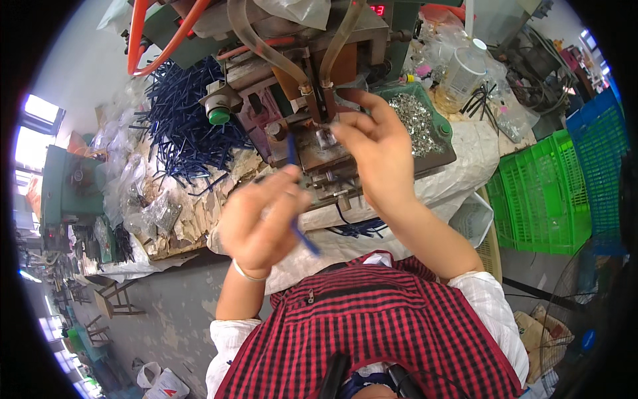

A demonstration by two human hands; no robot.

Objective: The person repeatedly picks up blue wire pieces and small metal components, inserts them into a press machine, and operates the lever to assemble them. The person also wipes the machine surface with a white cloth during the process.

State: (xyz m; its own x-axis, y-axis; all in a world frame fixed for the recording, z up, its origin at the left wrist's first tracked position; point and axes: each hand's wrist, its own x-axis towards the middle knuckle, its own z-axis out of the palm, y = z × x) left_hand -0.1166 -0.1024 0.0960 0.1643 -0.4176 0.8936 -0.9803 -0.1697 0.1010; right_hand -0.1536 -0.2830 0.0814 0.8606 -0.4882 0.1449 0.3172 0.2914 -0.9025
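My left hand [262, 216], blurred by motion, is closed around a dark blue strip [307, 241]. One end of the strip sticks up toward the bench machine [312, 146], the other points down toward my apron. My right hand [382, 149] reaches to the machine's upright metal jaws [320, 110], its fingers curled and its thumb tip by a small shiny metal piece [325, 137] on the machine's bed. Whatever those fingertips pinch, if anything, is too small to make out.
A heap of dark blue strips [186, 123] lies left of the machine. To its right, a green tray [444, 130] holds many small metal pieces. Behind that stands a clear plastic jug [460, 76]. Green crates [538, 196] are at far right. Hoses [266, 43] hang above the jaws.
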